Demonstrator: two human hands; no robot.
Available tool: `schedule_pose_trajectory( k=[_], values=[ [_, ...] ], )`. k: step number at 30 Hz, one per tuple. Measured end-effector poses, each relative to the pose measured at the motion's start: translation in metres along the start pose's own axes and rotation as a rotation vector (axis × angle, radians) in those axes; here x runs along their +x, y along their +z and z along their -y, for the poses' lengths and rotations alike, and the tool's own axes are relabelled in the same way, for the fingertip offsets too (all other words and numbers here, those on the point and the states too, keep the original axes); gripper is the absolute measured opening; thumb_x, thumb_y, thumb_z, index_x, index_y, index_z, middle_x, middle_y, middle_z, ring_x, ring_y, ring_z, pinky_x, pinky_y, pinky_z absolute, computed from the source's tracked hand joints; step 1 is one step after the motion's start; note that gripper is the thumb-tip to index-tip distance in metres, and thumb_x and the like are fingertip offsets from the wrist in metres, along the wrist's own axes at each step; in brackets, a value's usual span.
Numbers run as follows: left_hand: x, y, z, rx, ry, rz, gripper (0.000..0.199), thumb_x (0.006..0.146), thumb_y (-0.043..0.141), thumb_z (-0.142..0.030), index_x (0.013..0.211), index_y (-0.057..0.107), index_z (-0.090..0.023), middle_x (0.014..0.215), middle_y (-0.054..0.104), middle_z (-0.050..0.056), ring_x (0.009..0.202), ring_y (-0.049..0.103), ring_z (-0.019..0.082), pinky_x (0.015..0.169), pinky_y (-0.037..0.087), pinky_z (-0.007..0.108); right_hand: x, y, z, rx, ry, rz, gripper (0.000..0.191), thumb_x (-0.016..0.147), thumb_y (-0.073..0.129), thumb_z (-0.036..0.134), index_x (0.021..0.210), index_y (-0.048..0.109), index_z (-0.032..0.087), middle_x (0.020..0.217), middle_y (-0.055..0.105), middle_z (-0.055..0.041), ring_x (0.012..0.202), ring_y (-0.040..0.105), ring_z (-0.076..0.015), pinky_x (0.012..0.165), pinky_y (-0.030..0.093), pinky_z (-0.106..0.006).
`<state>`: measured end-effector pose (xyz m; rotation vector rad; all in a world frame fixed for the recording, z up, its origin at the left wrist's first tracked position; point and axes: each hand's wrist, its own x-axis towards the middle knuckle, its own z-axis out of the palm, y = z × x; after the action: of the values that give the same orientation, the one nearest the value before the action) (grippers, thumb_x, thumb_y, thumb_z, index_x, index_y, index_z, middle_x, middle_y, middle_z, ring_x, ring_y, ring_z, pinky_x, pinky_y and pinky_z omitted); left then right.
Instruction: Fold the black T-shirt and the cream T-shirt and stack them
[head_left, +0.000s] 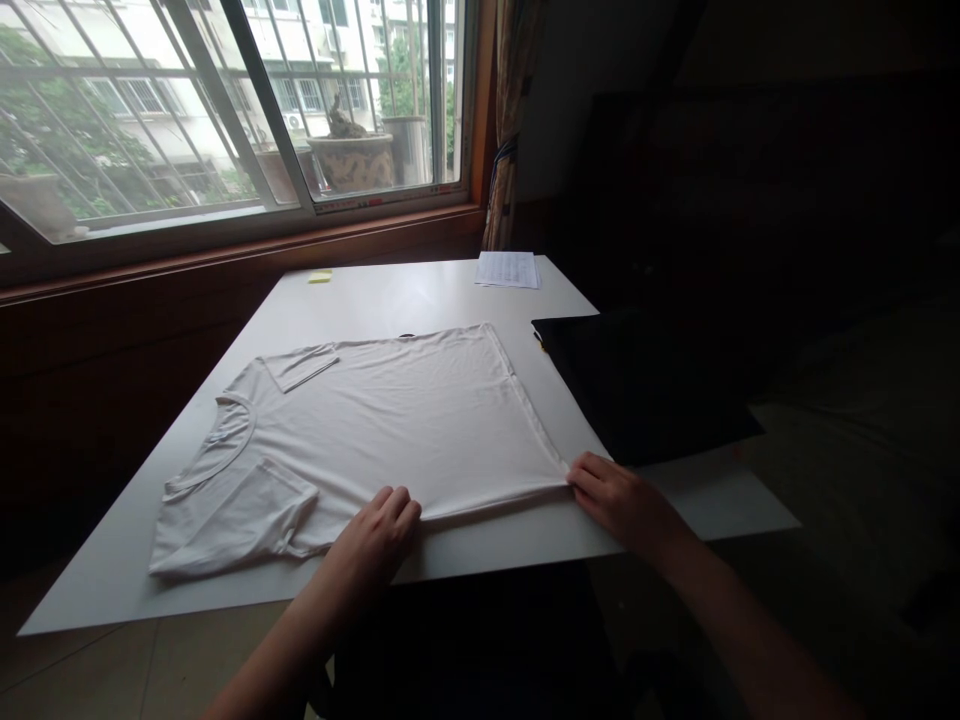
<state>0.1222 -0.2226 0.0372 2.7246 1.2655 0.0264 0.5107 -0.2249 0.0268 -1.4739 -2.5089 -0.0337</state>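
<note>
A white short-sleeved T-shirt [420, 420] lies spread on its side across the white table, its collar to the left and its hem to the right. The sleeve nearer me is wrinkled, while the far sleeve lies fairly flat. My left hand [386, 525] has its fingers curled over the shirt's near side edge, around the middle. At the near bottom corner, where side edge and hem meet, my right hand [615, 500] pinches the fabric. The edge between the two hands runs nearly straight.
The white table [360, 295] carries a yellow sticky-note pad [320, 276] and printed papers [508, 270] at its far end. A black flat item [645, 385] covers part of its right side. Beyond stand a barred window [225, 110] and a curtain [514, 110].
</note>
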Motion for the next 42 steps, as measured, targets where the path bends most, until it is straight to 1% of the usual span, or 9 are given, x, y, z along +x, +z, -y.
schedule_pose_trajectory(
  k=[5, 11, 17, 21, 24, 28, 32, 37, 42],
  values=[
    [-0.003, -0.003, -0.006, 0.049, -0.034, -0.065, 0.023, 0.093, 0.048, 0.001, 0.089, 0.055, -0.020, 0.094, 0.055, 0.007, 0.087, 0.051, 0.024, 0.074, 0.048, 0.036, -0.008, 0.001, -0.004, -0.037, -0.018, -0.040, 0.026, 0.091, 0.050, 0.002, 0.098, 0.067, 0.021, 0.101, 0.065, -0.0069, 0.093, 0.063, -0.0221, 0.082, 0.050, -0.032],
    [-0.011, 0.000, 0.005, -0.019, 0.069, -0.101, 0.017, 0.098, 0.048, -0.006, 0.099, 0.060, -0.018, 0.103, 0.059, 0.009, 0.091, 0.054, 0.025, 0.084, 0.050, 0.039, -0.007, -0.004, -0.004, -0.051, -0.050, 0.001, 0.032, 0.087, 0.048, -0.002, 0.099, 0.068, 0.020, 0.102, 0.067, -0.0080, 0.093, 0.062, -0.0229, 0.082, 0.052, -0.034],
    [-0.049, -0.006, 0.049, -0.151, 0.064, -0.117, 0.021, 0.102, 0.052, -0.022, 0.122, 0.058, -0.022, 0.110, 0.063, 0.007, 0.099, 0.060, 0.023, 0.085, 0.052, 0.035, -0.003, -0.010, -0.006, -0.076, -0.067, 0.043, 0.026, 0.085, 0.051, 0.000, 0.088, 0.066, 0.022, 0.094, 0.067, -0.0076, 0.089, 0.063, -0.0221, 0.080, 0.053, -0.032],
    [-0.087, -0.016, 0.089, -0.109, 0.016, -0.172, 0.019, 0.103, 0.051, -0.027, 0.118, 0.063, -0.024, 0.114, 0.065, 0.008, 0.104, 0.060, 0.024, 0.088, 0.053, 0.035, -0.003, -0.012, -0.007, -0.093, -0.083, 0.027, 0.029, 0.084, 0.050, 0.000, 0.090, 0.067, 0.023, 0.093, 0.068, -0.0070, 0.087, 0.063, -0.0219, 0.077, 0.052, -0.031],
    [-0.109, -0.024, 0.105, -0.137, -0.018, -0.162, 0.019, 0.103, 0.050, -0.023, 0.113, 0.066, -0.025, 0.111, 0.065, 0.006, 0.100, 0.061, 0.021, 0.084, 0.053, 0.031, -0.006, -0.011, -0.009, -0.107, -0.095, 0.007, 0.030, 0.086, 0.049, 0.000, 0.093, 0.067, 0.022, 0.095, 0.068, -0.0077, 0.088, 0.064, -0.0224, 0.077, 0.051, -0.032],
    [-0.120, -0.028, 0.108, -0.167, -0.054, -0.153, 0.022, 0.101, 0.048, -0.019, 0.107, 0.068, -0.025, 0.106, 0.065, 0.006, 0.097, 0.061, 0.020, 0.082, 0.054, 0.029, -0.012, -0.008, -0.013, -0.136, -0.095, -0.021, 0.027, 0.091, 0.050, 0.003, 0.097, 0.068, 0.021, 0.100, 0.069, -0.0081, 0.090, 0.065, -0.0234, 0.080, 0.051, -0.034],
    [-0.123, -0.020, 0.113, -0.122, -0.045, -0.161, 0.022, 0.100, 0.047, -0.017, 0.099, 0.068, -0.023, 0.102, 0.064, 0.006, 0.091, 0.060, 0.018, 0.079, 0.053, 0.028, -0.018, -0.006, -0.018, -0.156, -0.082, -0.059, 0.025, 0.096, 0.048, 0.007, 0.102, 0.069, 0.020, 0.105, 0.070, -0.0087, 0.096, 0.065, -0.0239, 0.084, 0.051, -0.037],
    [-0.128, -0.014, 0.120, -0.024, -0.040, -0.198, 0.025, 0.101, 0.046, -0.014, 0.094, 0.068, -0.023, 0.103, 0.064, 0.006, 0.091, 0.060, 0.018, 0.077, 0.053, 0.028, -0.025, -0.003, -0.025, -0.186, -0.107, -0.055, 0.028, 0.092, 0.050, 0.002, 0.102, 0.070, 0.019, 0.107, 0.070, -0.0096, 0.100, 0.064, -0.0254, 0.088, 0.052, -0.039],
    [-0.128, -0.025, 0.104, -0.026, -0.013, -0.209, 0.027, 0.099, 0.047, -0.013, 0.095, 0.071, -0.025, 0.103, 0.066, 0.006, 0.092, 0.062, 0.020, 0.077, 0.056, 0.031, -0.024, -0.005, -0.029, -0.191, -0.115, -0.025, 0.030, 0.087, 0.053, 0.000, 0.103, 0.071, 0.019, 0.106, 0.070, -0.0089, 0.098, 0.064, -0.0249, 0.087, 0.052, -0.037]
  ],
)
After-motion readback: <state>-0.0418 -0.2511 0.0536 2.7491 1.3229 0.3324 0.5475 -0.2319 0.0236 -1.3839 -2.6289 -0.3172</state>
